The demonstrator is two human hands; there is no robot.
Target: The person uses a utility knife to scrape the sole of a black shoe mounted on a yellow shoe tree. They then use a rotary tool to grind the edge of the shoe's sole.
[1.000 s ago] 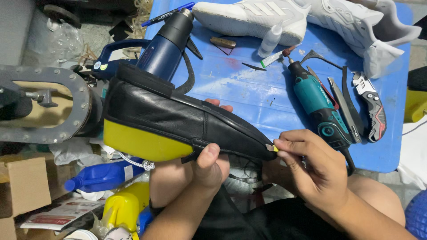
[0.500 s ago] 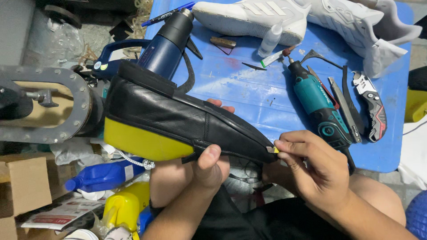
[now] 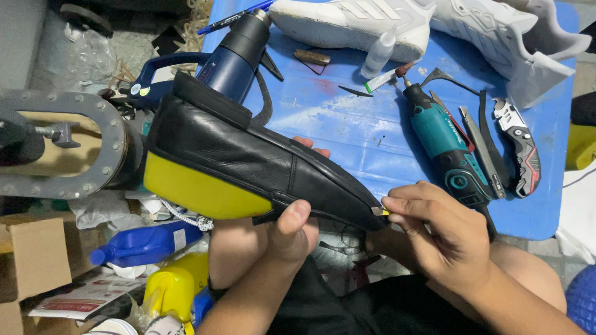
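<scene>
Black leather shoe upper (image 3: 248, 158) on a yellow last (image 3: 198, 189), held on its side over the near edge of the blue bench (image 3: 347, 130), above the person's lap. Left hand (image 3: 292, 232): fingers clamped around the upper's lower edge, thumb on the leather. Right hand (image 3: 444, 232): fingers pinched together on a small blade (image 3: 380, 211) at the toe tip. On the bench: teal rotary tool (image 3: 444, 146), utility knife (image 3: 518, 146), navy heat gun (image 3: 233, 56), white sneakers (image 3: 428, 25).
</scene>
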